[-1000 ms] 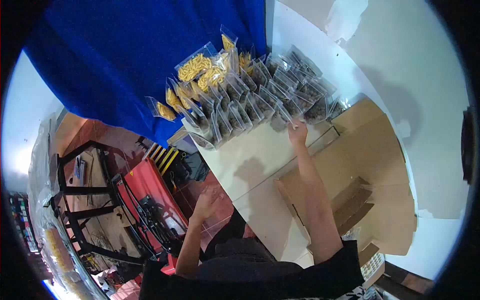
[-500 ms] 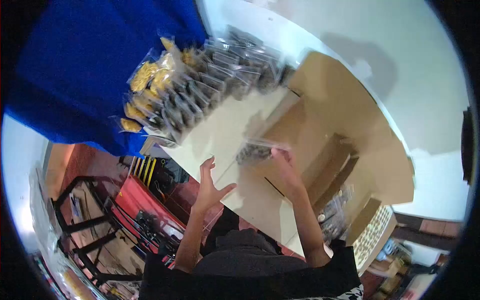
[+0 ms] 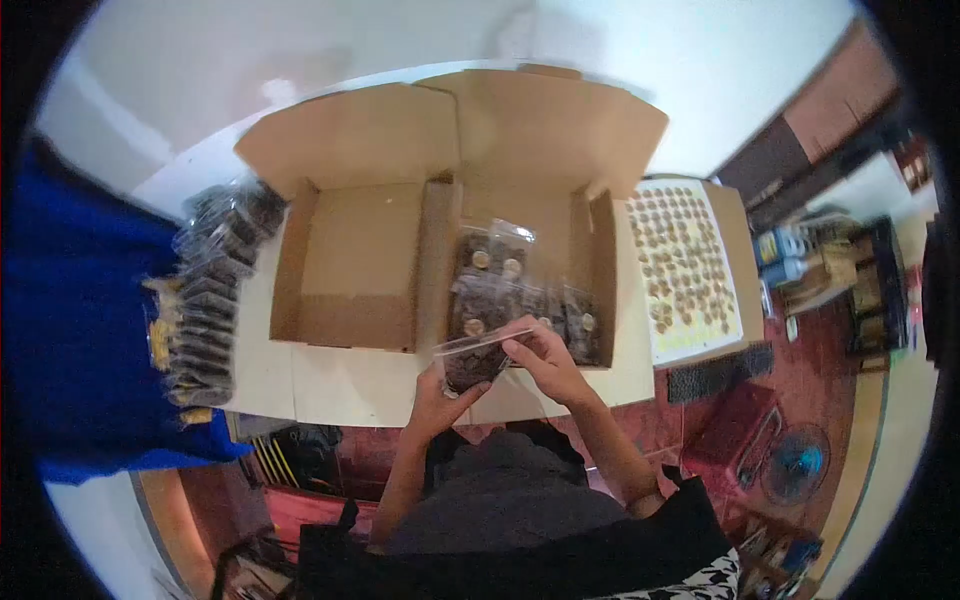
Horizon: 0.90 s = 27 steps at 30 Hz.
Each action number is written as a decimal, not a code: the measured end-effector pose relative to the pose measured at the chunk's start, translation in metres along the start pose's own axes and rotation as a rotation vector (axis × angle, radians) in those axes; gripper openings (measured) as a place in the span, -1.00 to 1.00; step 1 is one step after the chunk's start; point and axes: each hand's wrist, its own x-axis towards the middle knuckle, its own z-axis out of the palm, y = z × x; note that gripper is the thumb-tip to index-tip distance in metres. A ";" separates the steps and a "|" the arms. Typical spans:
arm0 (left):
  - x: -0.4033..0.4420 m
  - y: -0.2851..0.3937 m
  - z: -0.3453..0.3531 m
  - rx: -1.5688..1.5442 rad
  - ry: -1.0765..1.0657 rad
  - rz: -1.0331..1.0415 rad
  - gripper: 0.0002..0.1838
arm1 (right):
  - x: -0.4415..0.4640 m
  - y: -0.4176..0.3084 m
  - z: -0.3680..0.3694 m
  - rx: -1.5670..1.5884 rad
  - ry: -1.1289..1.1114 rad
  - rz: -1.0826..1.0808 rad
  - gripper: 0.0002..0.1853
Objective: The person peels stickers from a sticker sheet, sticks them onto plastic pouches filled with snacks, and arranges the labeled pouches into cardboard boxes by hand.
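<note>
A clear zip bag with dark contents is held between both hands above the table's front edge. My left hand grips its lower left side, and my right hand pinches its upper right side. Just beyond them stands an open cardboard box holding several similar dark bags with round pale pieces showing on them. To its left sits a second open box with a bare bottom.
Rows of dark bags and a few yellow ones stand at the table's left end. On the right lies a white sheet covered with small round pieces. A fan and a red case are on the floor.
The view has swung right toward the boxes. My right hand took a dark bag from the rows and brought it in front of me, and my left hand has closed on it too.
</note>
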 end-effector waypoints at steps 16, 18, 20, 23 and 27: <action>0.033 0.033 0.203 -0.085 -0.438 -0.102 -0.48 | -0.204 0.037 -0.276 0.223 1.149 -0.258 -0.84; 0.032 0.048 0.215 -0.086 -0.458 -0.141 -0.51 | -0.214 0.059 -0.313 0.203 1.206 -0.321 -0.86; 0.033 0.048 0.225 -0.104 -0.486 -0.139 -0.51 | -0.215 0.075 -0.344 0.170 1.266 -0.312 -0.88; 0.034 0.044 0.236 -0.145 -0.465 -0.214 -0.51 | -0.203 0.099 -0.385 0.035 1.420 -0.259 -0.88; 0.037 0.044 0.241 -0.063 -0.391 -0.312 -0.52 | -0.172 0.135 -0.436 -0.233 1.559 -0.065 -0.86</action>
